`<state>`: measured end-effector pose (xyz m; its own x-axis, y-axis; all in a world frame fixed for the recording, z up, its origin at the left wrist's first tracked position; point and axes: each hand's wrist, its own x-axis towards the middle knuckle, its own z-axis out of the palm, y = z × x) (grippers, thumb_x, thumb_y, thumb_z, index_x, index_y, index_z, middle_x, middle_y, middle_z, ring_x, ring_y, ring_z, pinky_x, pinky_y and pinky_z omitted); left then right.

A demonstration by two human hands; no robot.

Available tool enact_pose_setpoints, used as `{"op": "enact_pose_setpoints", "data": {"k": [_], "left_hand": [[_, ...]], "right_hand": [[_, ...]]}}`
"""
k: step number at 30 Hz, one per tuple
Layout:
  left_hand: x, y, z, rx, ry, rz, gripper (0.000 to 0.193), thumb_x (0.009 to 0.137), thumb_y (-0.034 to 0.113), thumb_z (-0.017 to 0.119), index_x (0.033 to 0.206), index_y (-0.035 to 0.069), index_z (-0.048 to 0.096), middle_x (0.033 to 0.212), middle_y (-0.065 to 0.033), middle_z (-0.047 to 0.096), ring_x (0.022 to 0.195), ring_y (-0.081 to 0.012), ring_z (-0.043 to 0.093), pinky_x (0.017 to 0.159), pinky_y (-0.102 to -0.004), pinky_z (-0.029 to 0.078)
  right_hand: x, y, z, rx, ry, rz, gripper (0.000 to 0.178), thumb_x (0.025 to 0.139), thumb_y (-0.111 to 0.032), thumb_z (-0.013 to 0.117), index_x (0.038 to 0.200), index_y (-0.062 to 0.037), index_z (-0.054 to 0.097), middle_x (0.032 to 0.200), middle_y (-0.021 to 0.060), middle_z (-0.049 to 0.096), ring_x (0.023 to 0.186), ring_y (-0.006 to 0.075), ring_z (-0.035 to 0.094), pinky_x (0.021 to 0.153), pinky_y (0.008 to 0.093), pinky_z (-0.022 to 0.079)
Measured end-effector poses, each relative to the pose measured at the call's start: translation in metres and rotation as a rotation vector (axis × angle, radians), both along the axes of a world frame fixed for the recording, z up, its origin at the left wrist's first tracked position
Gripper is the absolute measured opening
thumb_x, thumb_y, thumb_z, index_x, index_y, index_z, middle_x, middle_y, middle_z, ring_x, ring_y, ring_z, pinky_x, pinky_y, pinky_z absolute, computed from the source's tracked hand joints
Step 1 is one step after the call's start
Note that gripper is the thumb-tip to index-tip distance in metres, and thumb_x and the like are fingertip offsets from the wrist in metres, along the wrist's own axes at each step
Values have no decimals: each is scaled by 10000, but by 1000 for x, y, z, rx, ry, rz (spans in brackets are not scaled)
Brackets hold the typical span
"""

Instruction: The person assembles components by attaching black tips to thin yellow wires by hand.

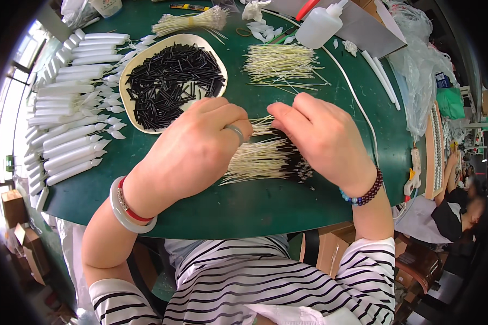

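Note:
My left hand (198, 143) and my right hand (325, 138) are close together over the table, fingertips pinched and facing each other. What they pinch is too small and too covered to make out. Below them lies a bundle of thin cream-coloured wires (257, 160), with black sleeves (295, 161) and small clear tips at its right end, partly under my right hand. A cream tray (123, 98) heaped with short black tubes (162, 78) stands just beyond my left hand. Another pile of thin wires (282, 62), without black sleeves, lies beyond my right hand.
White candle-shaped lights (73, 143) are stacked along the left of the green table (211, 208). At the back are a tied wire bundle (192, 21), a white squeeze bottle (321, 26) and a cardboard box (368, 24). A white cable (358, 100) runs down the right side.

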<state>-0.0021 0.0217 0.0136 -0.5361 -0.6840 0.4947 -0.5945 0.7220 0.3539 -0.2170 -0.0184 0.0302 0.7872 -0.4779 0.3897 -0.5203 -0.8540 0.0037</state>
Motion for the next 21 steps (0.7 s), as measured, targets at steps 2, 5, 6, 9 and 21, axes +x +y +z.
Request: {"op": "enact_pose_setpoints", "data": {"k": [2,5,6,9,21], "left_hand": [[1,0,1,18,-19,12,185,652,-55,667,825,1,633,889,-97,625,797,-272,596,703,-351,499],[0,1,2,28,-46,-9,202,633,-68,643,824,-4,631,890,-95,621,816,-277,596,716,-356,501],[1,1,2,48,-62,-2,207,629,-70,635,825,-5,630,891,-97,620,824,-279,595,727,-358,499],[1,3,2,61,-75,11,215,623,-72,624,828,-6,631,895,-99,617,837,-283,594,746,-363,496],[-1,2,0,140,224,93,122,761,-51,648,871,-1,648,849,-112,640,744,-254,616,665,-310,503]], "right_hand": [[-1,-3,-2,28,34,-6,248,745,-101,714,971,-44,632,709,52,493,607,196,553,520,305,457],[-3,-7,-5,-96,117,12,175,836,-199,617,935,-57,596,696,41,493,549,161,561,451,275,445],[-3,-7,-7,-94,125,-23,220,832,-217,630,978,-56,599,696,40,491,539,159,561,445,274,444],[-1,-2,-5,-18,162,-109,318,813,-252,660,1059,-59,597,739,48,512,599,166,582,508,289,469],[7,-3,-12,128,-302,93,174,735,-16,632,904,-56,623,708,56,549,571,229,549,482,297,456]]}}
